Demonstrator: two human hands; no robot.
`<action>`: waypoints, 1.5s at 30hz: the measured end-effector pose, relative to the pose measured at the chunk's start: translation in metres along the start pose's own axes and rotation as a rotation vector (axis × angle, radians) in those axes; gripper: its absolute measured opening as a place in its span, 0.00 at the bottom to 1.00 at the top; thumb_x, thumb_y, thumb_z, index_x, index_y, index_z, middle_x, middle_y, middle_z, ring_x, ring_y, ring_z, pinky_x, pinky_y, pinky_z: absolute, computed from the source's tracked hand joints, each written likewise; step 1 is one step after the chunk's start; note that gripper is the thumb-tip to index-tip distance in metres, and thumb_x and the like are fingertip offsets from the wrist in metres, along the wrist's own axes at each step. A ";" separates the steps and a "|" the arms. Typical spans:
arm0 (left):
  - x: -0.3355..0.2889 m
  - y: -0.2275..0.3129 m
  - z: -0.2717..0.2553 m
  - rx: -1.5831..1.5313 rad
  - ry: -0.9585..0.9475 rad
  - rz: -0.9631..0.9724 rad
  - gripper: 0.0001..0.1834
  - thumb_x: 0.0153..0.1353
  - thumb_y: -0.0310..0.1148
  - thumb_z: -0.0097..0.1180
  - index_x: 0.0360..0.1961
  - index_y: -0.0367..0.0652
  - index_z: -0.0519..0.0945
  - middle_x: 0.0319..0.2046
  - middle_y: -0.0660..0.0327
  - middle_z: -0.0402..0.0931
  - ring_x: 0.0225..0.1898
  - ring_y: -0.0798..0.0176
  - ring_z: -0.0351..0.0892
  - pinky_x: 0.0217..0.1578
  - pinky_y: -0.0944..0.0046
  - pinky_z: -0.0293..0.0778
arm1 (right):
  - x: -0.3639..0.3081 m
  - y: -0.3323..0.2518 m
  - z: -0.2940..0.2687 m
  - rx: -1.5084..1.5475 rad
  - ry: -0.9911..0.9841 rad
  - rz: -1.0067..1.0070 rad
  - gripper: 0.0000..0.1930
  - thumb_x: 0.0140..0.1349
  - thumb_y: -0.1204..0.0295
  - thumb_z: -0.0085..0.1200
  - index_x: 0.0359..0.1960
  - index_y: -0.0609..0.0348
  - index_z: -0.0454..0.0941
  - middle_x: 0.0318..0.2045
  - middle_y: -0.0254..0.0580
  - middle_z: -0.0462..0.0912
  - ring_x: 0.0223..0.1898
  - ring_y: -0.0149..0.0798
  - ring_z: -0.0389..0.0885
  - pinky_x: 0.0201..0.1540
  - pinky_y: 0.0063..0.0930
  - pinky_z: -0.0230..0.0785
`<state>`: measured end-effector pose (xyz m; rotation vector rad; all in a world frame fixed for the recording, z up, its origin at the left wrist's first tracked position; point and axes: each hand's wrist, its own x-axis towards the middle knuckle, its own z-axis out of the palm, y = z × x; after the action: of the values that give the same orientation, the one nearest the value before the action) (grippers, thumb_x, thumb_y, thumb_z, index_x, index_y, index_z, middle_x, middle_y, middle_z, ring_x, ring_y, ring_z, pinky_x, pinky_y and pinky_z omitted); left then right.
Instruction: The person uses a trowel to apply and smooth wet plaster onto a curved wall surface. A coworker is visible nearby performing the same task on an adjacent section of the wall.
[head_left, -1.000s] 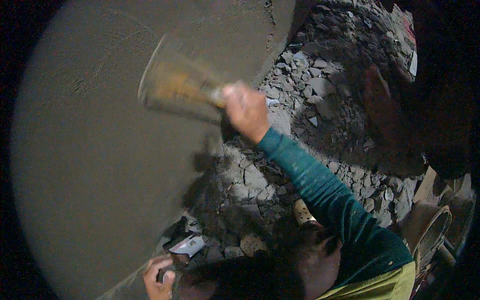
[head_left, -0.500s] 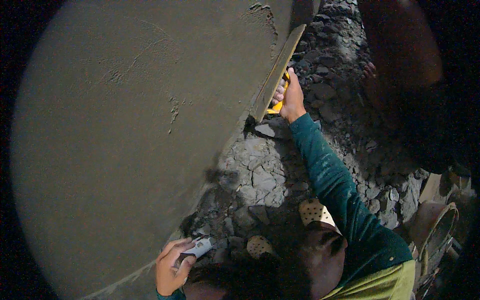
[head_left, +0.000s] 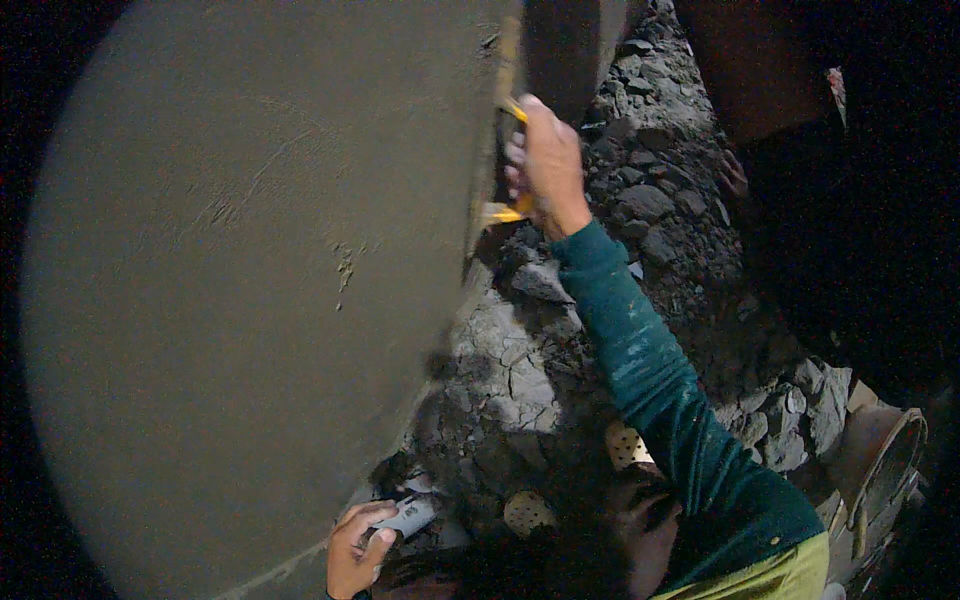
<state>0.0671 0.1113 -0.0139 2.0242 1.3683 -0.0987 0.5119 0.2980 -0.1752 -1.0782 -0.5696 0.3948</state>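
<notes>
A broad face of wet grey mortar [head_left: 200, 350] fills the left side of the head view. My right hand [head_left: 553, 165] is closed round the yellow handle of a plastering float [head_left: 508, 60]. The long, thin float lies close along the mortar's right edge, seen nearly edge-on and a little blurred. Low in the view, my left hand [head_left: 352, 560] grips a grey, block-like object [head_left: 412, 515] between thumb and fingers, beside the mortar's lower edge. Its kind is not clear. Small ridges and scratches [head_left: 345, 270] mark the mortar.
Broken stones [head_left: 645, 205] and cracked lumps [head_left: 510, 350] cover the ground right of the mortar. Two perforated beige shoes [head_left: 528, 512] show below. A bucket [head_left: 885, 470] lies tilted at lower right. Another person's limb [head_left: 760, 70] is in shadow at upper right.
My right hand and the float have moved left and slightly up, the float now turned more upright. The rough patch at the upper edge looks smaller. My left hand sits slightly lower and further right.
</notes>
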 end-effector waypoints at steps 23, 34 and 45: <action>0.040 0.019 0.012 -0.001 -0.187 0.032 0.15 0.63 0.32 0.57 0.47 0.34 0.82 0.46 0.51 0.82 0.49 0.52 0.81 0.52 0.58 0.73 | -0.049 0.074 -0.068 0.820 0.163 0.885 0.20 0.69 0.51 0.44 0.21 0.45 0.67 0.10 0.21 0.59 0.08 0.22 0.57 0.11 0.21 0.55; 0.045 -0.003 0.008 -0.076 -0.225 -0.057 0.17 0.67 0.38 0.57 0.48 0.35 0.82 0.46 0.51 0.82 0.48 0.56 0.80 0.52 0.58 0.72 | -0.001 0.077 -0.062 0.681 0.194 0.864 0.19 0.67 0.50 0.43 0.23 0.44 0.64 0.13 0.22 0.62 0.10 0.23 0.59 0.14 0.23 0.55; 0.067 -0.019 0.005 -0.144 -0.257 -0.127 0.17 0.66 0.39 0.58 0.48 0.36 0.83 0.47 0.51 0.82 0.52 0.56 0.79 0.55 0.58 0.71 | -0.098 0.009 0.041 -0.203 -0.094 -0.126 0.15 0.72 0.66 0.39 0.30 0.62 0.70 0.22 0.50 0.68 0.26 0.51 0.75 0.28 0.44 0.66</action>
<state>0.0821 0.1657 -0.0553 1.7388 1.2995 -0.2974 0.4092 0.2757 -0.1922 -1.2158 -0.7692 0.2826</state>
